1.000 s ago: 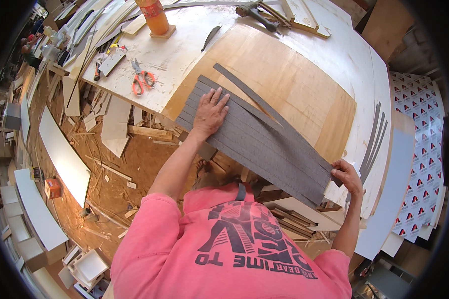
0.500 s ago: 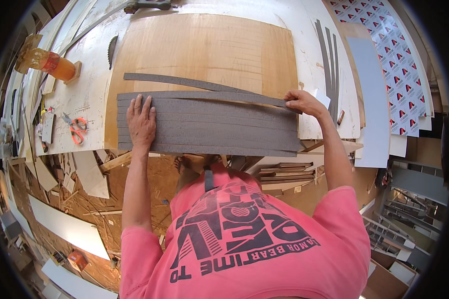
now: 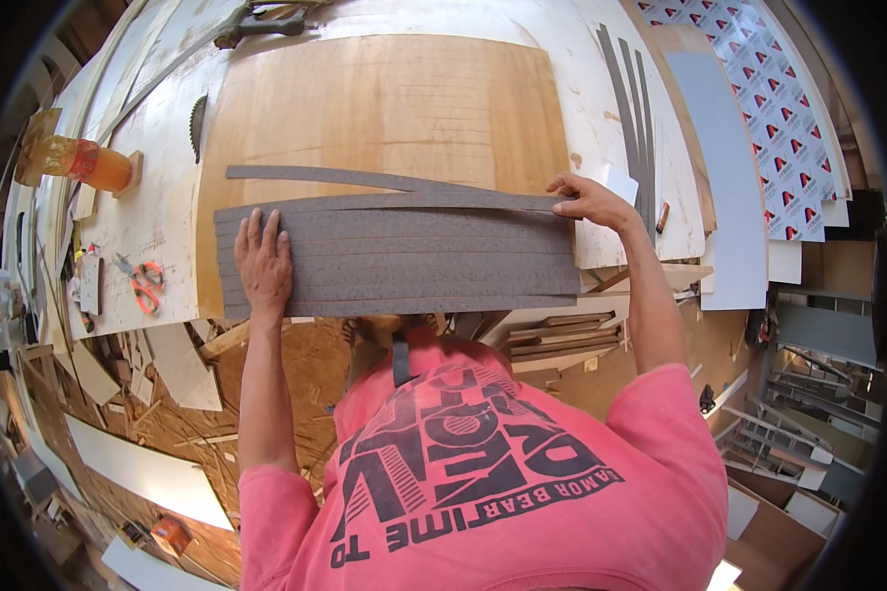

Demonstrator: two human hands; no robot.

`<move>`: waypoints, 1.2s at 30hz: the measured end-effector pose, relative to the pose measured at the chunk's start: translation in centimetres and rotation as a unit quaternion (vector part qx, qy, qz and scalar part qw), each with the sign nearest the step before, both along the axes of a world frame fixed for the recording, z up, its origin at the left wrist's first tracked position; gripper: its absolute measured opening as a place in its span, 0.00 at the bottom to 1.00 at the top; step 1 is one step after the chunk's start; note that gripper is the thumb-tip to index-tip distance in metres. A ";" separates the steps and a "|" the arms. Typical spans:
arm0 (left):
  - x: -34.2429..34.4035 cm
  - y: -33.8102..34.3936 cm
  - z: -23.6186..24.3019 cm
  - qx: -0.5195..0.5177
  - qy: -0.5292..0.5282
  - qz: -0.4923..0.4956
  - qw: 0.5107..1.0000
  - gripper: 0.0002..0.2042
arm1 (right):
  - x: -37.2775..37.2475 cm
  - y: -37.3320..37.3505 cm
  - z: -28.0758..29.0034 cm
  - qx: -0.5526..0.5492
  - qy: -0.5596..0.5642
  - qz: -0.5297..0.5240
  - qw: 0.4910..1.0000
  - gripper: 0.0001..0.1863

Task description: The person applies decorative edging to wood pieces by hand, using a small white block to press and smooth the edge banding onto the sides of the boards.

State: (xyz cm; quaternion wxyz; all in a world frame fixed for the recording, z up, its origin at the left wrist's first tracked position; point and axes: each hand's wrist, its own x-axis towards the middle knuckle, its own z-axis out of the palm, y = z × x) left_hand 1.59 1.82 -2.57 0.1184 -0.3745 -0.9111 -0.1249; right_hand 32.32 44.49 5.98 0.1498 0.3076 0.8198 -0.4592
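Several long dark grey strips (image 3: 414, 258) lie edge to edge along the near side of a wooden board (image 3: 384, 108). My left hand (image 3: 264, 266) rests flat on their left part, its fingers stretched forward. At the right end, my right hand (image 3: 598, 205) has its thumb on the tip of the topmost strip (image 3: 443, 201), the forefinger lifted apart from it. That strip slants slightly and overlaps the row. Behind it, another loose grey strip (image 3: 306, 175) lies askew, its right part passing under the topmost one.
Orange-handled scissors (image 3: 146, 286), a bottle of orange liquid (image 3: 94, 165) and a curved saw blade (image 3: 198, 128) are at the left. A dark-handled tool (image 3: 261, 28) lies at the back. More grey strips (image 3: 633, 118) sit at right, beside a pale panel (image 3: 719, 177). Wood scraps litter the floor.
The view has shifted a little. My right thumb and forefinger have parted at the strip's end, where they were pinched before. The topmost strip's right end now sits farther back against the row.
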 end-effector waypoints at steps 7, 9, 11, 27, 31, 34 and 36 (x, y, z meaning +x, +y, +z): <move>0.2 0.2 0.1 0.020 0.019 -0.002 1.000 0.17 | 2.0 3.5 0.8 -0.103 0.015 -0.056 0.993 0.17; 0.2 0.3 0.2 0.028 0.015 -0.003 1.000 0.17 | 2.6 4.3 1.0 -0.116 0.011 -0.074 0.990 0.16; 0.3 0.3 0.5 0.026 0.011 0.003 1.000 0.18 | 3.6 4.8 0.8 -0.114 0.014 -0.109 0.987 0.16; 0.3 0.2 0.2 0.032 -0.012 0.023 0.999 0.19 | -1.2 4.3 -0.5 -0.061 0.125 -0.100 0.985 0.07; 0.4 -0.1 0.1 0.034 -0.015 0.030 0.999 0.19 | -1.2 4.2 -0.8 -0.047 0.119 -0.095 0.987 0.07; 0.4 -0.1 0.0 0.049 -0.013 0.030 0.998 0.19 | -0.4 3.9 -1.1 -0.042 0.131 -0.088 0.987 0.09; -0.3 0.2 -0.1 0.067 0.007 0.027 0.997 0.19 | 0.5 4.1 -2.0 -0.033 0.128 -0.073 0.989 0.12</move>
